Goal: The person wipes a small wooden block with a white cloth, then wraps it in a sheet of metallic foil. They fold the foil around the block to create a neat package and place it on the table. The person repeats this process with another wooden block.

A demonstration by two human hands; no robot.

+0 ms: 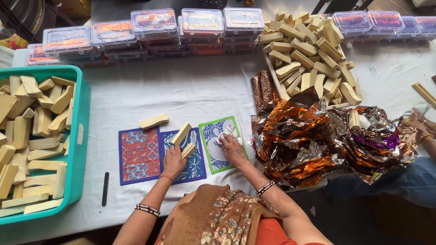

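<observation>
light: bright, even | shadows: soft | glare: foil wrappers [313,136] | focus: sharp, edges slightly bowed

Teal bin [81,136] at the counter's left edge, filled with pale cream bars; a dark slim tool [105,188] lies on the white counter cloth [181,86] just beside the bin's lower right corner. Along the far edge, a row of clear lidded boxes [154,22] stacked in layers, with more of the same boxes [368,20] at far right; between these groups, a shallow tray [271,68] heaped with cream bars. Right of centre, a crumpled pile of copper and purple foil sheets [309,140], a folded brown foil bundle [265,90] at its upper left, and a co-worker's hand [420,124] at the pile's right edge.
</observation>
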